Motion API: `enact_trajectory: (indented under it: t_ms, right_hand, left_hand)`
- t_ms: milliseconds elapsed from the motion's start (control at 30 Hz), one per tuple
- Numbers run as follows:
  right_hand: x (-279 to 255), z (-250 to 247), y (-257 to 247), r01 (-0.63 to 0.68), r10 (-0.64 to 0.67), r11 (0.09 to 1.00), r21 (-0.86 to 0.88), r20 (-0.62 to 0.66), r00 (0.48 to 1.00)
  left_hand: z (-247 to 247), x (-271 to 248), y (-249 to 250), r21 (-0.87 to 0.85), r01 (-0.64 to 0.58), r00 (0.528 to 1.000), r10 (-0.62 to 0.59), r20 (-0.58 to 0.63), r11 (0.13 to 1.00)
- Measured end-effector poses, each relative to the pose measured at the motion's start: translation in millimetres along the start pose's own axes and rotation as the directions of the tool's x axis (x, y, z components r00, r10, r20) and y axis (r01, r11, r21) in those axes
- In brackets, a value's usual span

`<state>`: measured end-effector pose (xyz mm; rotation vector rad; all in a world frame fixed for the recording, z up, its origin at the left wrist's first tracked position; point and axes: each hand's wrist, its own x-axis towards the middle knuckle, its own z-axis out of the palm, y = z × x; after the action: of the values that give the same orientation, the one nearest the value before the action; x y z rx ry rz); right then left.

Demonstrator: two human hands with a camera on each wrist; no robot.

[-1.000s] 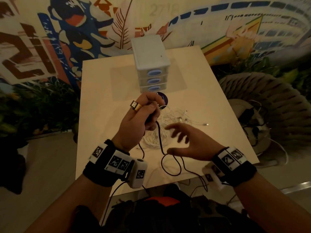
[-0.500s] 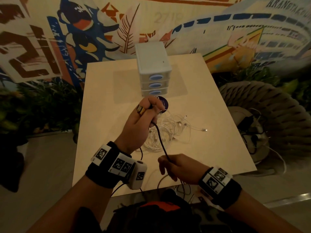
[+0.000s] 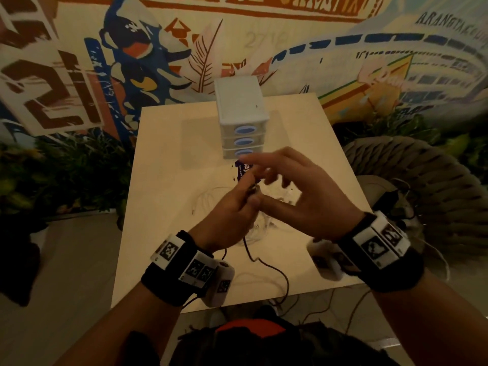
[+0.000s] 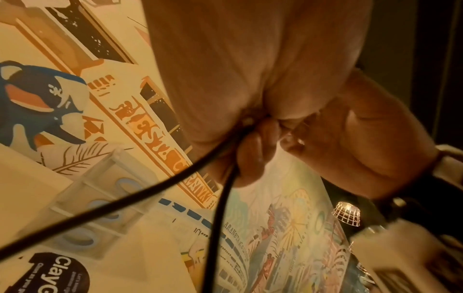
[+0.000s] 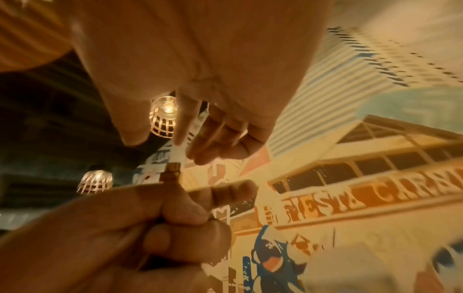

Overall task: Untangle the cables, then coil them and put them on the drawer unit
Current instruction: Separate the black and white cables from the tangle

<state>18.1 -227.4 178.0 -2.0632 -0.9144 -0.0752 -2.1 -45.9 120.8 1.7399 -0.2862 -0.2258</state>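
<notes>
**Black cable held up for coiling, white tangle waiting beneath**

The left hand (image 3: 232, 207) has its fingers curled tight around the black cable (image 3: 266, 265), whose gold-tipped plug (image 5: 172, 172) pokes up from the fist. The right hand (image 3: 303, 196) hovers just beside it, fingers spread and holding nothing. Two black strands hang from the left fist and trail off the table's near edge. The white cables (image 3: 211, 202) lie in a loose heap mid-table, under both hands.

Likely trouble: the dangling black run could drag through the white heap and snag it again, or the slack over the near edge could catch below and jerk the coil loose.

The table (image 3: 163, 159) is pale and square; the white drawer unit (image 3: 241, 114) stands near its far edge, its top bare, with a dark round sticker (image 3: 241, 170) just in front. A painted mural fills the wall beyond; a woven chair sits off the right edge.
</notes>
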Motion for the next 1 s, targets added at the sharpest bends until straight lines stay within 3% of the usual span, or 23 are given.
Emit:
enact_trajectory:
  t_ms: [67, 133, 267, 333, 467, 600, 667, 767, 867, 933, 1000]
  right_hand:
    - [16, 6, 1, 0.059, -0.051, 0.994, -0.095, 0.08, 0.995]
    - [19, 14, 7, 0.073, -0.066, 0.993, -0.097, 0.075, 0.995]
    - [7, 22, 16, -0.134, 0.151, 0.975, 0.179, -0.085, 0.985]
    - [4, 26, 20, -0.176, 0.213, 0.953, 0.248, -0.129, 0.969]
    - [6, 36, 28, -0.172, 0.202, 0.965, 0.2, -0.144, 0.969]
    - [5, 47, 39, -0.058, 0.051, 0.998, -0.025, -0.213, 0.976]
    - [3, 47, 43, -0.087, 0.086, 0.996, 0.005, -0.212, 0.973]
    - [-6, 47, 45, -0.186, 0.207, 0.968, 0.168, -0.113, 0.972]
    - [-15, 54, 48, -0.424, 0.383, 0.804, 0.416, 0.183, 0.906]
    - [-17, 62, 47, -0.504, 0.363, 0.727, 0.467, 0.363, 0.858]
    - [-16, 69, 39, -0.532, 0.332, 0.691, 0.489, 0.439, 0.835]
  left_hand:
    - [6, -1, 5, 0.03, -0.042, 0.999, 0.043, -0.008, 0.999]
    - [9, -2, 14, 0.017, -0.054, 0.998, 0.055, -0.039, 0.998]
    - [6, -6, 16, -0.086, -0.028, 0.995, 0.02, -0.094, 0.996]
    - [5, -7, 15, -0.12, -0.034, 0.992, 0.019, -0.129, 0.992]
    - [8, -6, 12, -0.154, -0.003, 0.983, -0.025, -0.18, 0.988]
    - [10, -6, 14, -0.166, -0.003, 0.976, -0.034, -0.216, 0.986]
    - [11, -5, 13, -0.153, -0.014, 0.973, -0.022, -0.23, 0.988]
    - [9, -4, 13, -0.159, -0.056, 0.96, 0.009, -0.281, 0.986]
    - [2, -2, 17, -0.131, -0.121, 0.938, 0.07, -0.338, 0.984]
    - [-1, -1, 19, -0.126, -0.127, 0.939, 0.078, -0.335, 0.984]
    - [-2, 0, 20, -0.106, -0.129, 0.944, 0.089, -0.317, 0.986]
